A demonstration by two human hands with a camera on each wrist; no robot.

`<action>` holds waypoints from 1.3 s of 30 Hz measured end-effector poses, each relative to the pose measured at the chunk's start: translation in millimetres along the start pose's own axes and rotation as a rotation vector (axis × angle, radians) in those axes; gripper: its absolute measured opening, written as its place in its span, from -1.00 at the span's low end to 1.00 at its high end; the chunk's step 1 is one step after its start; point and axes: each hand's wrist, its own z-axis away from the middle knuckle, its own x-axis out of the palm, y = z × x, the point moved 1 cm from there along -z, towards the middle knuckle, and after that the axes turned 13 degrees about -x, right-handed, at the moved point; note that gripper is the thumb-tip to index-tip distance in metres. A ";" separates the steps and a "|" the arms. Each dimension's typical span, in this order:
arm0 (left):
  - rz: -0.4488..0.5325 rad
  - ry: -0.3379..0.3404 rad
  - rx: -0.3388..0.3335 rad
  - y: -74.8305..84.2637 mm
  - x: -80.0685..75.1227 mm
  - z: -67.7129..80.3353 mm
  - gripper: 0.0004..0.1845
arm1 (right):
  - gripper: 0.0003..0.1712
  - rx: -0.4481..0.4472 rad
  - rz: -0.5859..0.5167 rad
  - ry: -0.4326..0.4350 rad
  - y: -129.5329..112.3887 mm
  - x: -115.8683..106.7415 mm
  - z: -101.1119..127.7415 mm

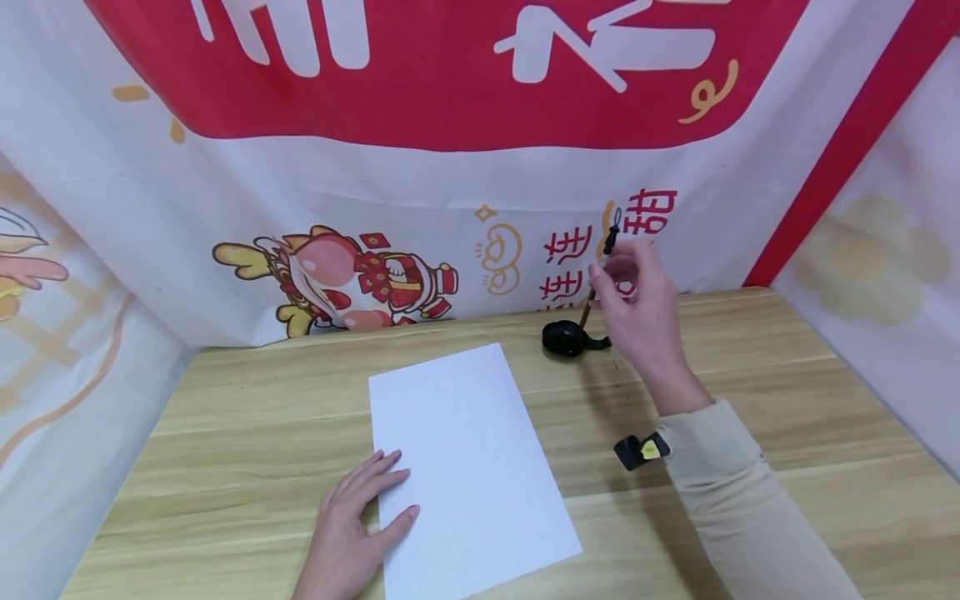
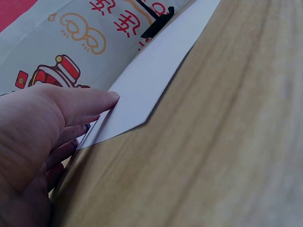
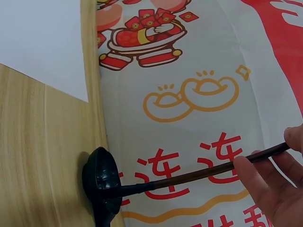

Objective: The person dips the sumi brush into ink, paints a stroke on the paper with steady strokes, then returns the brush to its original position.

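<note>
left hand (image 1: pixel 347 525) flat at the 7 o'clock edge of the white paper (image 1: pixel 465 467), fingers straight, pinning it to the tabletop (image 1: pixel 750 350). right hand (image 1: pixel 637 304) pinching brush (image 3: pixel 199 175), tip dipped in black ink dish (image 1: pixel 566 337) at 1 o'clock, loading ink.

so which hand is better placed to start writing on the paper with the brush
Right. The right hand already pinches the brush, tip in the ink dish; the left hand lies flat on the paper.
</note>
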 end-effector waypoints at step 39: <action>-0.001 0.037 0.040 -1.2 3.1 0.6 -0.52 | -0.72 0.018 0.061 0.088 2.5 -2.2 7.6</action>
